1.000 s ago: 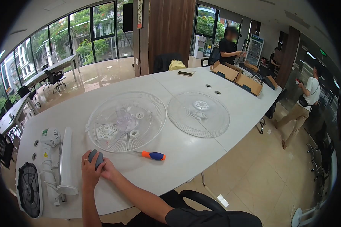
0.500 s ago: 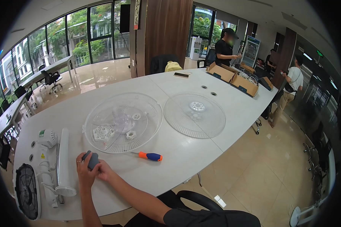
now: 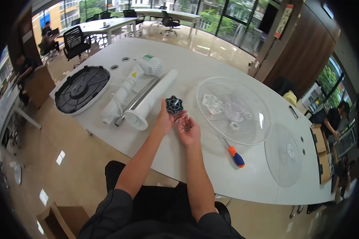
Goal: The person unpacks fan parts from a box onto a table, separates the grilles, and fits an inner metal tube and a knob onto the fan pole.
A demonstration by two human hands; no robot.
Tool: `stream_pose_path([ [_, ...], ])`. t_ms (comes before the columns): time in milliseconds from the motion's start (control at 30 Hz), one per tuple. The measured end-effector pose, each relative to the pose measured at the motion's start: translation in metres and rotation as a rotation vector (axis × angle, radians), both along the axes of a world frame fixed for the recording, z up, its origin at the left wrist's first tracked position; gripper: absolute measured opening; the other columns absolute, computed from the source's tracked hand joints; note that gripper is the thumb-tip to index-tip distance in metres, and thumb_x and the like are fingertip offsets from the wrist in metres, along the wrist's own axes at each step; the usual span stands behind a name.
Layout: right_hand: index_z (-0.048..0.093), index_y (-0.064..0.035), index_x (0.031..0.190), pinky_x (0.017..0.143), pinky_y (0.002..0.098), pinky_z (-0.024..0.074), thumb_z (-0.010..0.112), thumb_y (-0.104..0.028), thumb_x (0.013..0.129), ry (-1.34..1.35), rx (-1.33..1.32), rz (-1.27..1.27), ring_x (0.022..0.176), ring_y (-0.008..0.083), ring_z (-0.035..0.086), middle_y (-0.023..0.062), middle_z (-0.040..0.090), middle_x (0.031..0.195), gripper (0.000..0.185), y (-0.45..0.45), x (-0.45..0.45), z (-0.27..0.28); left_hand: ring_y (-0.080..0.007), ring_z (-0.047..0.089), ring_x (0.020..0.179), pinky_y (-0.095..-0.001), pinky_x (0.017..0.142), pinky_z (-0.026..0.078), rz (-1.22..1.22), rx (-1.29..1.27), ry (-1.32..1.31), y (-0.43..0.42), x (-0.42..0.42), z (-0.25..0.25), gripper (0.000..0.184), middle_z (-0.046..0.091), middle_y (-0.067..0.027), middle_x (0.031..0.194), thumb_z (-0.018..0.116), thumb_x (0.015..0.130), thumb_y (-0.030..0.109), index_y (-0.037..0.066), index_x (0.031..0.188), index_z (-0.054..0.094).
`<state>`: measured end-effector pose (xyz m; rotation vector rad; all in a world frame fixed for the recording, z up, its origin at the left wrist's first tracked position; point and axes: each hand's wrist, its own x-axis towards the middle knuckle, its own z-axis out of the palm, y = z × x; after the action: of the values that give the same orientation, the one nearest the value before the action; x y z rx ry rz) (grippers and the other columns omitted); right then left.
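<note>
My left hand (image 3: pixel 164 120) grips a dark grey star-shaped knob (image 3: pixel 174 105), its ribbed hollow side facing up. Close beside it, my right hand (image 3: pixel 190 133) is turned palm up with curled fingers around small metal parts (image 3: pixel 186 127), too small to name exactly. A white tube with a round flange (image 3: pixel 149 101) lies left of my hands, alongside a chrome pole (image 3: pixel 141 97) and the white fan motor body (image 3: pixel 149 65). To the right are a clear fan grille (image 3: pixel 263 119) holding white plastic parts, and an orange and blue screwdriver (image 3: pixel 236 156).
An oval base with a black ribbed underside (image 3: pixel 82 88) lies at the table's left end. A second grille (image 3: pixel 284 159) lies at the right, near cardboard boxes (image 3: pixel 323 153) and a person (image 3: pixel 334 119). Below left stands an open carton (image 3: pixel 64 221).
The view has swung left. My hands, earlier together around the knob, are now slightly apart; the knob's hollow side shows, and small metal parts are visible in my right hand.
</note>
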<state>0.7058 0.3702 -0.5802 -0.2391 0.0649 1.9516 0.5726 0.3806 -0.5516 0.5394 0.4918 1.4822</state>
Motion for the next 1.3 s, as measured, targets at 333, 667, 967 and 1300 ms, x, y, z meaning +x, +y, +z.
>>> stream_pose_path([
  [333,0.058,-0.0046,0.088,0.05,0.0293,0.0391,0.047,-0.032,0.101,-0.819,0.192,-0.05,0.052,0.0181,0.048,0.0043,0.053,0.066,0.033,0.01,0.017,0.006,-0.0199,0.069,0.082,-0.035,0.075,0.058,0.152,-0.036,0.233,0.003,-0.039,-0.012,0.044,0.063,-0.0064,0.098,0.05,0.1,0.044,0.012,0.131,0.05],
  [667,0.059,0.0008,0.069,0.065,0.0476,0.0446,0.057,-0.031,0.095,-2.416,1.092,-0.511,0.065,0.0419,0.055,0.0205,0.062,0.071,0.04,0.06,-0.012,0.017,-0.0113,0.062,0.088,-0.0232,0.074,0.052,0.44,0.052,0.466,0.005,-0.046,-0.021,0.053,0.06,-0.0078,0.104,0.075,0.087,0.026,0.002,0.128,0.05],
  [967,0.059,0.0002,0.073,0.067,0.0464,0.0464,0.064,-0.022,0.089,-2.429,1.114,-0.514,0.072,0.0388,0.059,0.0174,0.059,0.079,0.028,0.066,-0.013,0.017,-0.0151,0.062,0.099,-0.0268,0.088,0.051,0.627,0.208,0.765,0.012,-0.044,-0.031,0.054,0.063,-0.0123,0.107,0.08,0.082,0.019,-0.004,0.123,0.053],
  [1300,0.062,-0.001,0.077,0.069,0.0466,0.0483,0.062,-0.023,0.09,-2.439,1.078,-0.441,0.077,0.0378,0.062,0.0168,0.061,0.083,0.026,0.062,-0.013,0.02,-0.0183,0.062,0.101,-0.0308,0.09,0.05,0.616,0.159,0.7,0.01,-0.045,-0.03,0.06,0.063,-0.0136,0.109,0.083,0.078,0.022,-0.006,0.122,0.055],
])
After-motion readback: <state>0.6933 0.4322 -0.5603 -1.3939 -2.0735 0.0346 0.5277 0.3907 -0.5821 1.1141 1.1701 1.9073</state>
